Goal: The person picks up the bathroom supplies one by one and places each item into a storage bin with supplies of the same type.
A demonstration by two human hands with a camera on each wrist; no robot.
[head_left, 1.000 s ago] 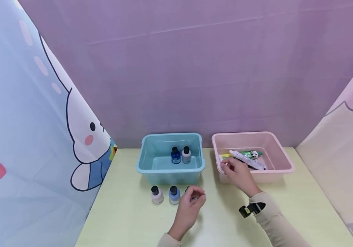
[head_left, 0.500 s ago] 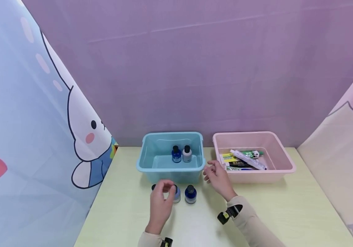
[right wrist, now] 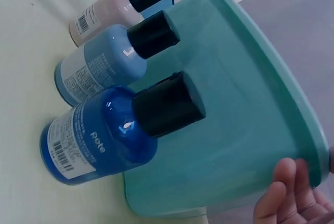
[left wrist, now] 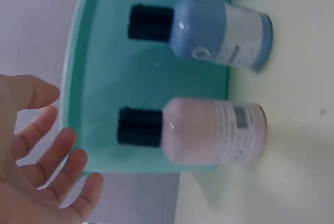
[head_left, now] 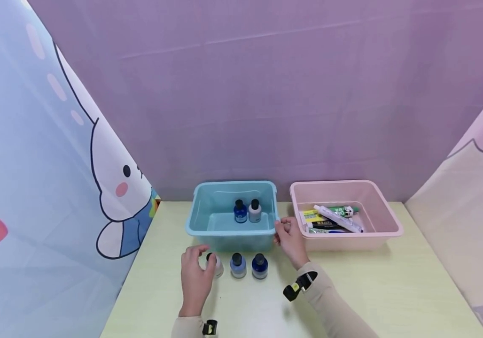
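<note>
My left hand (head_left: pixel 196 281) hovers beside a pale pink bottle (left wrist: pixel 193 130) with a black cap, its thumb and fingers apart and holding nothing. In the left wrist view the fingers are loosely bent, away from the bottle's cap. To the right of that bottle stand a light blue bottle (head_left: pixel 238 266) and a dark blue bottle (head_left: pixel 260 267), all upright in a row. At the front right corner of the teal bin (head_left: pixel 229 241), my right hand (head_left: pixel 291 241) grips the rim, fingertips (right wrist: pixel 284 169) below the lip and thumb on the other side.
Inside the teal bin stand another dark blue bottle (head_left: pixel 240 212) and a whitish bottle (head_left: pixel 255 212). A pink bin (head_left: pixel 351 241) on the right holds several tubes (head_left: pixel 338 218). A purple cloth wall (head_left: pixel 241 117) rises behind both bins.
My left hand has moved left past the dark and light blue bottles to the pale pink one. My right hand has moved left from the pink bin to the teal bin's corner.
</note>
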